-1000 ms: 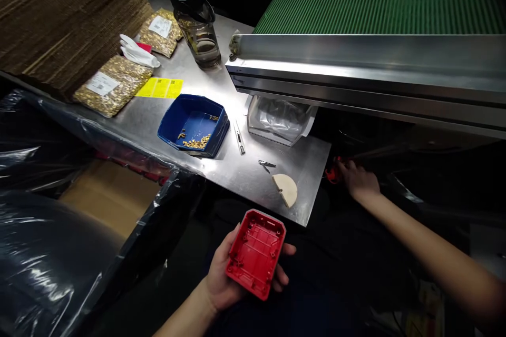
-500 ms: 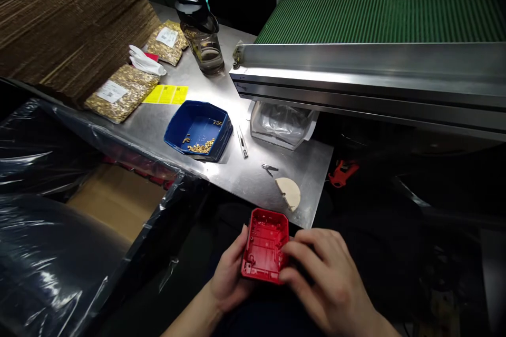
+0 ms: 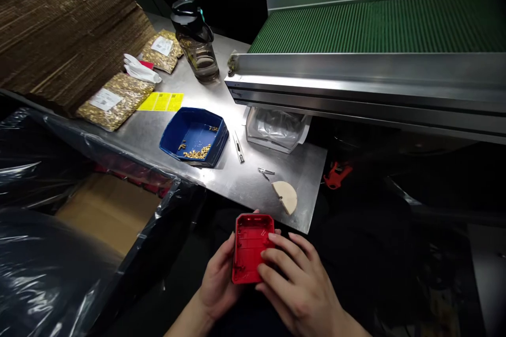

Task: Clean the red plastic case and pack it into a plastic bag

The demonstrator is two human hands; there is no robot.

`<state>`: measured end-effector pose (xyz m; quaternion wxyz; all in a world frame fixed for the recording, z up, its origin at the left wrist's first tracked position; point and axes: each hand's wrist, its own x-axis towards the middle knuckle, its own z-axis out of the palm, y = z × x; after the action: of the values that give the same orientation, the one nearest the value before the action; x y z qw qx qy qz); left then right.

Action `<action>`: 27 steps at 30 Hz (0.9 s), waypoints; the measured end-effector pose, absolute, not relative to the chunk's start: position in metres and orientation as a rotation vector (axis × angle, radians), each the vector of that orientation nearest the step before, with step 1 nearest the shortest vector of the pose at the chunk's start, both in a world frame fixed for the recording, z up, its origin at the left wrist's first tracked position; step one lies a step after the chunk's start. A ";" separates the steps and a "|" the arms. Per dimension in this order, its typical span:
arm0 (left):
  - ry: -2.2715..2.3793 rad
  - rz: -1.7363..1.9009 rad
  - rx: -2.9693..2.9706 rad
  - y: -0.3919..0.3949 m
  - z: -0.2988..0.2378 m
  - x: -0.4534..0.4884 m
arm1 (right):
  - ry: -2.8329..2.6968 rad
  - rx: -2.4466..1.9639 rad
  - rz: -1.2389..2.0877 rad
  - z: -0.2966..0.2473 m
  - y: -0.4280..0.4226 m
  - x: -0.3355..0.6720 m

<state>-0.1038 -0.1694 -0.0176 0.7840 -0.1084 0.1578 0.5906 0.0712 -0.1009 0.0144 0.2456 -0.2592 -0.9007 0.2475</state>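
A red plastic housing shell [image 3: 249, 245], open side up with ribs and screw posts showing, sits between both my hands just below the steel table's near edge. My left hand [image 3: 216, 284] cradles it from underneath and along its left side, fingers wrapped round. My right hand [image 3: 298, 287] grips its right edge, fingers curled over the rim. On the steel table [image 3: 237, 174] a blue tray [image 3: 193, 134] holds a few small brass parts.
A tan half-disc [image 3: 285, 196], small tweezers [image 3: 265, 171] and a thin metal tool [image 3: 237, 147] lie near the table's corner. Bags of brass parts [image 3: 110, 101], yellow labels [image 3: 161, 101], a water bottle [image 3: 195, 39], a green conveyor [image 3: 375, 26], stacked cardboard [image 3: 59, 26] and black plastic sheeting [image 3: 51, 268] surround it.
My right hand came back from the red tool at the right and closed on the red shell. The shell has turned nearly upright and shifted slightly left.
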 end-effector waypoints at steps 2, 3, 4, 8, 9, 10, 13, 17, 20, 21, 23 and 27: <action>0.414 1.255 -0.271 -0.175 -0.024 -0.108 | -2.519 -0.685 0.772 0.009 -0.095 0.067; 0.462 1.247 -0.290 -0.176 -0.027 -0.110 | -2.558 -0.652 0.817 0.006 -0.092 0.065; 0.515 1.237 -0.305 -0.177 -0.029 -0.112 | -2.594 -0.614 0.861 0.003 -0.088 0.063; 0.855 1.078 -0.251 -0.170 -0.030 -0.125 | -2.706 -0.584 0.986 -0.004 -0.071 0.052; 1.010 1.017 -0.194 -0.167 -0.031 -0.132 | -2.731 -0.616 0.976 -0.007 -0.066 0.049; 1.205 0.975 -0.108 -0.163 -0.032 -0.140 | -2.758 -0.647 0.938 -0.009 -0.061 0.046; 1.821 1.007 0.337 -0.146 -0.032 -0.168 | -2.840 -0.654 0.695 -0.023 -0.048 0.036; 1.992 0.973 1.123 -0.094 -0.015 -0.185 | -2.836 -0.625 0.370 -0.052 -0.041 0.021; 1.902 0.967 1.396 -0.028 -0.003 -0.173 | -2.783 -0.684 0.275 -0.066 -0.042 0.015; 1.882 0.967 1.468 -0.002 -0.003 -0.168 | -2.776 -0.703 0.262 -0.067 -0.043 0.015; 1.860 0.920 1.599 0.051 -0.007 -0.157 | -2.735 -0.720 0.291 -0.064 -0.046 0.018; 1.959 0.671 1.724 0.140 -0.023 -0.147 | -2.435 -0.831 0.585 -0.053 -0.053 0.042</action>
<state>-0.1470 0.1396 -0.0228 0.2218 0.6238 0.7090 0.2428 0.0415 -0.0532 -0.0533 0.2487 -0.3049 -0.8939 0.2149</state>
